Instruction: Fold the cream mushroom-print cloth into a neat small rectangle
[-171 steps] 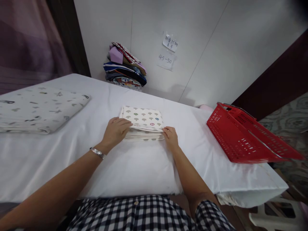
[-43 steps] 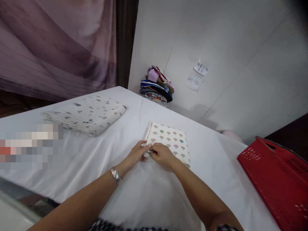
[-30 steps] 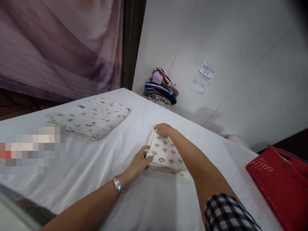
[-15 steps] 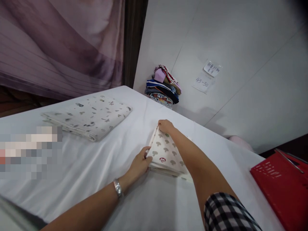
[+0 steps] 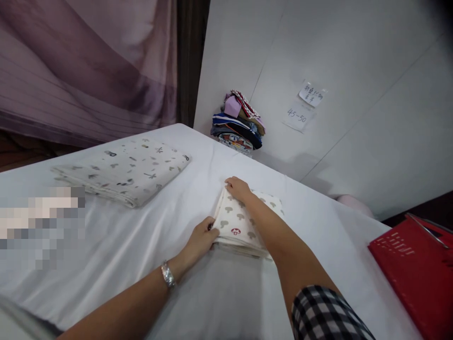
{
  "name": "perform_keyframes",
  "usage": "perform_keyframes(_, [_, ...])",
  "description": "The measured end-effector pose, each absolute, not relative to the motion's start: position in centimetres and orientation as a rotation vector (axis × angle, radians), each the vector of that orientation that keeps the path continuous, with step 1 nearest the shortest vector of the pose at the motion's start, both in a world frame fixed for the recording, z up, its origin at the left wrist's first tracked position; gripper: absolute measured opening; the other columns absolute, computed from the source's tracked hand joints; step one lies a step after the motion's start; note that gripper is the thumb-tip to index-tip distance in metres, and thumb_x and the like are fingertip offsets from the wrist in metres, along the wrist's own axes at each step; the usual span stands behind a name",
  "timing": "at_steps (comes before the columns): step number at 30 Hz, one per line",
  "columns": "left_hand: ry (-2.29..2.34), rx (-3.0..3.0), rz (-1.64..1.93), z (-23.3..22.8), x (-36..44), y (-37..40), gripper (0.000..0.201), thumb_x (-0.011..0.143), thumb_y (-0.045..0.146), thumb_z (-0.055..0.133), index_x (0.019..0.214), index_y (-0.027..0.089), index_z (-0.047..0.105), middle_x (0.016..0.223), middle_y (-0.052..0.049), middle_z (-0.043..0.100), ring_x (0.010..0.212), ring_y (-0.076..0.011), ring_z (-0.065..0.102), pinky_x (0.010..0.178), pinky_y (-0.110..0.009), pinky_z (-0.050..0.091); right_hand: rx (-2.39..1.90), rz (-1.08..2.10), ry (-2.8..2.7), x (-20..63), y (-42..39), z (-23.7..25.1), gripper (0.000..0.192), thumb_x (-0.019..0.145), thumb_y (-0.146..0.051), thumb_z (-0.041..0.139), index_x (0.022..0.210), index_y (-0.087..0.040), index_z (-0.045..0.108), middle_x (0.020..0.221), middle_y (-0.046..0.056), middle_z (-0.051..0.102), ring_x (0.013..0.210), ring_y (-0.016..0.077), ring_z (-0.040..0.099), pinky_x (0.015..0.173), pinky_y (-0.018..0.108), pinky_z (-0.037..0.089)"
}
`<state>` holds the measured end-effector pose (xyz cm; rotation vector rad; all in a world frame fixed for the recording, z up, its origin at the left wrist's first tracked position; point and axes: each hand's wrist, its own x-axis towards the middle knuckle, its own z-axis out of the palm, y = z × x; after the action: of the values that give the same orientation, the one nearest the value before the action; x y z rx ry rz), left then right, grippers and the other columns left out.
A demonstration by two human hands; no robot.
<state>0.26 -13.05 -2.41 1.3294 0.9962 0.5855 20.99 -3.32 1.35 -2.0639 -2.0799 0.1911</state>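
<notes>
A folded white cloth (image 5: 230, 219) printed with grey mushrooms and a red one lies on the white-covered table (image 5: 226, 302). My left hand (image 5: 201, 240) pinches its near left corner between thumb and fingers. At the far left corner, my right hand (image 5: 239, 189) has its fingers closed on the cloth's edge; part of the grip is hidden. My right forearm covers some of the cloth's right side. To the left lies a second folded white cloth (image 5: 138, 165) with small dark and green prints, apart from both hands.
A pile of folded clothes (image 5: 237, 123) stands beyond the far table edge, by the wall. A red bag or cover (image 5: 406, 264) lies at the right. Paper notes (image 5: 300, 115) hang on the wall. A purple curtain (image 5: 88, 71) hangs at the far left.
The mushroom cloth's raised part has come down flatter, and its far right part now shows beyond my right arm. Both hands still grip its left side. The view has shifted slightly.
</notes>
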Motion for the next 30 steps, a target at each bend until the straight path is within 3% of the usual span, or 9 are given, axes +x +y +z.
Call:
perform_keyframes(4, [0.991,1.255,0.630,-2.0,0.2,-13.2,0.013,0.063,0.016,0.048,0.075,0.020,0.048,0.060,0.004,0.052,0.052,-0.0117,0.051,0.041,-0.019,0.038,-1.952,0.371,-1.895,21.1,-4.2,0.9,0.035,0.084,-0.023,0.053,0.118,-0.020,0.057,0.104,0.003,0.065,0.094,0.0145,0.058,0.086,0.027,0.044])
perform_keyframes(10, [0.982,1.202,0.659,-1.7,0.2,-13.1,0.027,0.064,0.015,0.049,0.090,0.021,0.045,0.066,0.003,0.055,0.051,-0.0107,0.051,0.042,-0.020,0.040,-1.774,0.481,-1.620,21.2,-12.4,1.2,0.034,0.083,-0.029,0.053,0.116,-0.025,0.060,0.117,0.003,0.062,0.103,0.0172,0.058,0.089,0.033,0.046])
perform_keyframes(18, [1.020,1.411,0.629,-1.7,0.2,-13.0,0.039,0.067,0.021,0.053,0.105,0.021,0.046,0.088,-0.003,0.060,0.062,-0.0133,0.057,0.048,-0.022,0.044,-1.707,0.129,-1.627,23.5,-28.6,-0.1,0.030,0.084,-0.031,0.055,0.113,-0.025,0.062,0.117,0.008,0.062,0.114,0.0217,0.053,0.099,0.042,0.041])
perform_keyframes(22, [1.156,1.887,0.706,-1.2,0.1,-13.6,0.047,0.070,0.023,0.051,0.117,0.020,0.049,0.112,-0.009,0.058,0.085,-0.0210,0.060,0.070,-0.032,0.049,-1.802,-0.051,-1.612,25.5,-32.5,-1.5,0.032,0.080,-0.029,0.060,0.112,-0.025,0.063,0.121,0.009,0.059,0.116,0.0234,0.051,0.101,0.045,0.039])
perform_keyframes(25, [1.083,2.297,0.867,-0.9,0.3,-14.4,0.047,0.073,0.018,0.047,0.120,0.018,0.051,0.132,-0.013,0.047,0.115,-0.0281,0.048,0.094,-0.041,0.040,-1.838,-0.034,-1.539,26.4,-33.2,-2.1,0.033,0.079,-0.024,0.059,0.111,-0.025,0.064,0.123,0.009,0.057,0.117,0.0219,0.050,0.102,0.043,0.039])
perform_keyframes(30, [0.650,2.681,0.815,-0.5,1.8,-16.3,0.036,0.082,0.023,0.043,0.116,0.019,0.056,0.130,-0.012,0.052,0.123,-0.0275,0.041,0.104,-0.046,0.026,-1.877,0.092,-1.418,26.9,-32.5,-2.2,0.034,0.075,-0.016,0.058,0.107,-0.023,0.066,0.124,0.008,0.057,0.118,0.0195,0.050,0.104,0.039,0.038])
